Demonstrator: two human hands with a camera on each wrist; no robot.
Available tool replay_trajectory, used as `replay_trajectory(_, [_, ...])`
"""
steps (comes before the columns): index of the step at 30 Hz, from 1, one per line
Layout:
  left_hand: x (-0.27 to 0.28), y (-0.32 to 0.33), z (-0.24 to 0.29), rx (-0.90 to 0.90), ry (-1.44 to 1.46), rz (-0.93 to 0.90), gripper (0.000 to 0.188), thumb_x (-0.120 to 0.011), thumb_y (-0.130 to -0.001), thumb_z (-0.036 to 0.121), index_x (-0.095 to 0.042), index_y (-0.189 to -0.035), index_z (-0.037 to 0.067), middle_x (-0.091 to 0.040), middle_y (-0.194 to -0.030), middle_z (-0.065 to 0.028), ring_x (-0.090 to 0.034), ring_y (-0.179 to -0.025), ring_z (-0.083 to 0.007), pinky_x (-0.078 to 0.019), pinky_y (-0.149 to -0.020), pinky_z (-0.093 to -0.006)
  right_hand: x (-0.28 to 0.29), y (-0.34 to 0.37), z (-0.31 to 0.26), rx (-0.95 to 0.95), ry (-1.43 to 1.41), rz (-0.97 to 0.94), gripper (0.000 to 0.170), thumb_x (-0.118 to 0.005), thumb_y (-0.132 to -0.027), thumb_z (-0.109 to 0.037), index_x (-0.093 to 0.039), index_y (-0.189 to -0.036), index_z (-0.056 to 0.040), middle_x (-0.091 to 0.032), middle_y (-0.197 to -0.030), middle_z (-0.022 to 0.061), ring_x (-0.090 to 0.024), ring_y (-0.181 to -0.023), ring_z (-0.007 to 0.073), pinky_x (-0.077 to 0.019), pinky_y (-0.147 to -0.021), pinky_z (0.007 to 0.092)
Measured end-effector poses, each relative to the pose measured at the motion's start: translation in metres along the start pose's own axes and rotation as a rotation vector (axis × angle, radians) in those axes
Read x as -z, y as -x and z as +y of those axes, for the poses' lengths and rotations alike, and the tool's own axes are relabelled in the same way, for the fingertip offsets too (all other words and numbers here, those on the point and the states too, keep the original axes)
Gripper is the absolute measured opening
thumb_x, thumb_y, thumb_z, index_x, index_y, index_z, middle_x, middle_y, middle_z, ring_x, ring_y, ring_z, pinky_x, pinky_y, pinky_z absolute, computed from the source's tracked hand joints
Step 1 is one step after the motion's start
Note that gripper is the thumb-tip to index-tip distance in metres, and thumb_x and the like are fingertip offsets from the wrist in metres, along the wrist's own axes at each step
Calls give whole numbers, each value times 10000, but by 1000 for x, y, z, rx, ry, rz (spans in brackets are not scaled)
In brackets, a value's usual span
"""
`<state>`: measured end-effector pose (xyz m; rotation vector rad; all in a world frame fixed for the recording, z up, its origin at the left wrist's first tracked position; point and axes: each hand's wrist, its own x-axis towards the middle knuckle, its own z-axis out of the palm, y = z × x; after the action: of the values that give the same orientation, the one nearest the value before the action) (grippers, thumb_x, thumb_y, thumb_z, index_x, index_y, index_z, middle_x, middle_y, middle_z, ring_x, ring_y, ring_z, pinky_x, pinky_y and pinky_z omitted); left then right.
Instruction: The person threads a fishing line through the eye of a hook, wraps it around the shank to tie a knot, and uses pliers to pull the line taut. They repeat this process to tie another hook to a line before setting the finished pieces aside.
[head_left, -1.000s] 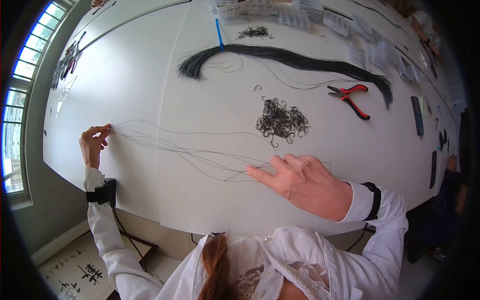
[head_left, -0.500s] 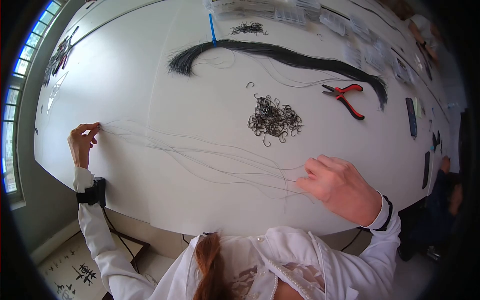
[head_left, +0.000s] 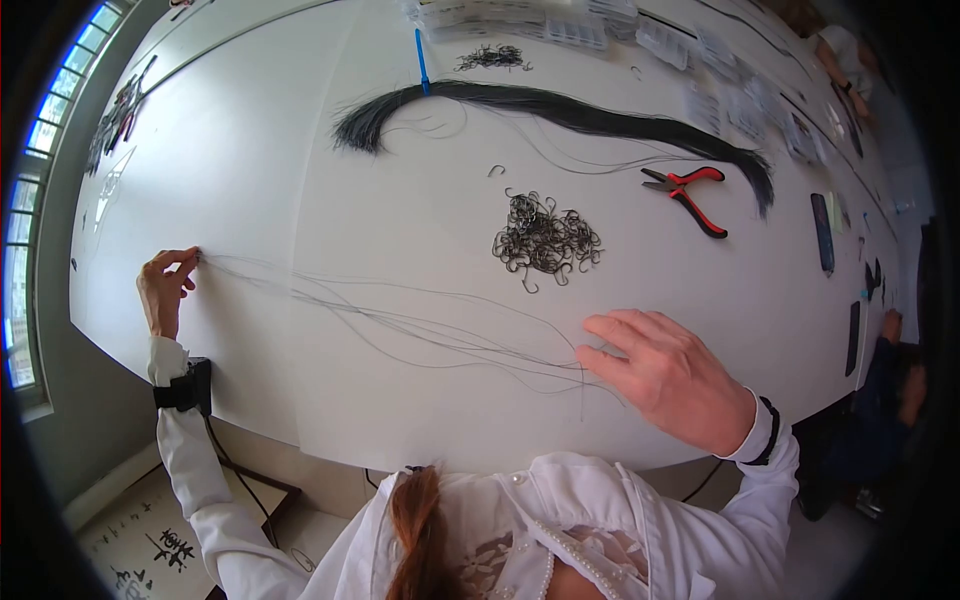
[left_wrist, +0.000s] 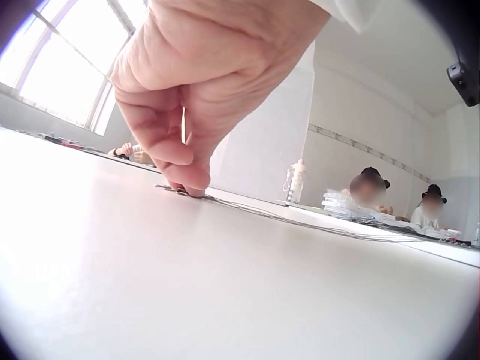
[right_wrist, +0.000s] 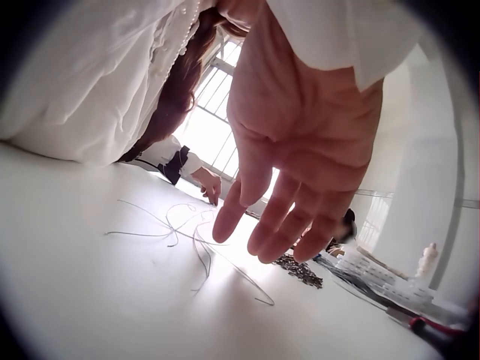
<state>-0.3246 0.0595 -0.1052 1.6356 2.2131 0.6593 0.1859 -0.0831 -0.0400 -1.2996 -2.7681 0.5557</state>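
Observation:
At the table's left side my left hand [head_left: 165, 290] pinches one end of several long, thin grey lines [head_left: 410, 318] between thumb and fingertips. In the left wrist view the pinched ends [left_wrist: 176, 191] lie low, close over the white tabletop. The lines fan out loosely to the right. Over their far ends is my right hand [head_left: 670, 378], fingers extended and slightly parted. The right wrist view shows its palm [right_wrist: 300, 142] facing the camera with nothing in it, and the loose line ends [right_wrist: 202, 259] curling on the table below. A pile of dark fish hooks [head_left: 545, 240] lies behind the lines.
Farther back lies a long bundle of dark strands [head_left: 590, 120] with a blue tie [head_left: 422, 62]. Red-and-black pliers [head_left: 697, 195] sit at its right end. Clear plastic boxes [head_left: 570, 32] and a smaller hook pile [head_left: 495, 57] stand beyond. More tools [head_left: 122, 115] lie far left.
My right hand has moved right along the lines, and its curled fingers have straightened off their ends. My left hand keeps its pinch. The head view has shifted slightly.

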Motion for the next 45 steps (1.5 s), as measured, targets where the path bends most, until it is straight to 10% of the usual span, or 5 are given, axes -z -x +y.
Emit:
replay_trajectory(12, [3, -2, 1, 24, 14, -19, 122, -635, -827, 93, -720, -905, 53, -672, -790, -43, -567, -482, -99, -392, -403, -205, 8, 4, 4, 161, -34, 48, 205, -578, -710, -50, -598, -914, -48, -556, -1010, 80, -521, -1054, 238, -427, -859, 362])
replay_trajectory(34, [17, 1, -1, 76, 268, 18, 117, -602, -825, 95, -666, -912, 50, -626, -751, -32, -506, -488, -68, -359, -426, -195, 4, -110, 115, -197, 220, 398, 110, -679, -655, -45, -580, -635, -2, -595, -683, 140, -622, -647, 297, -505, -571, 366])
replay_trajectory(45, [43, 34, 91, -138, -48, 119, 139, -622, -859, 186, -676, -896, 63, -670, -797, -21, -551, -484, -73, -405, -431, -195, -12, -115, 130, -105, 388, 439, 112, -627, -669, -51, -541, -695, 15, -573, -726, 187, -621, -728, 293, -518, -623, 361])
